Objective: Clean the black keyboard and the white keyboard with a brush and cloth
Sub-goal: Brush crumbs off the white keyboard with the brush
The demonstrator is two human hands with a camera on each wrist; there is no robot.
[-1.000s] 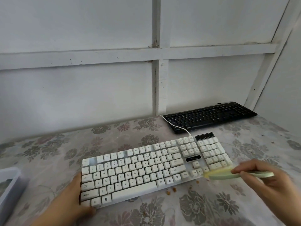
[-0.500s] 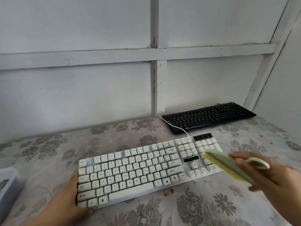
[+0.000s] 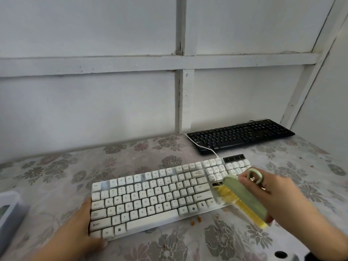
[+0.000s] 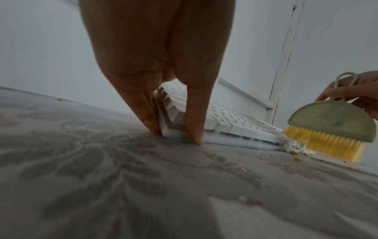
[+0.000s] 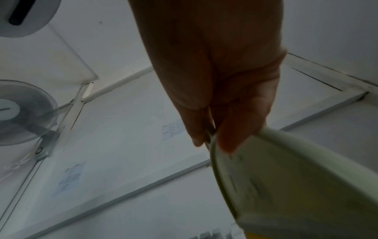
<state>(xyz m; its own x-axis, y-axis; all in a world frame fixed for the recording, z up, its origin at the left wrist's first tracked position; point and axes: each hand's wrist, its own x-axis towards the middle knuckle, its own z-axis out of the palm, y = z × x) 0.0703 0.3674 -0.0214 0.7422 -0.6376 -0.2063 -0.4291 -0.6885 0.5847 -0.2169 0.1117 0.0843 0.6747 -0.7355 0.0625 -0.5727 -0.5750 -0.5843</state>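
The white keyboard lies slanted on the flowered table. My left hand grips its near left corner, fingers on the side and thumb on the front edge. My right hand holds a pale green brush with yellow bristles by its flat back and loop. The bristles lie on the arrow keys and the keyboard's right front edge. The brush shows the same in the left wrist view. The black keyboard rests at the back right against the wall. No cloth is in view.
Orange crumbs lie on the tablecloth in front of the white keyboard. A white cable runs from it past the black keyboard. A grey bin stands at the left edge. A fan hangs on the wall.
My right hand swung the brush from the keyboard's front right corner up and leftward onto the arrow keys, turning it diagonal. The left hand kept its hold.
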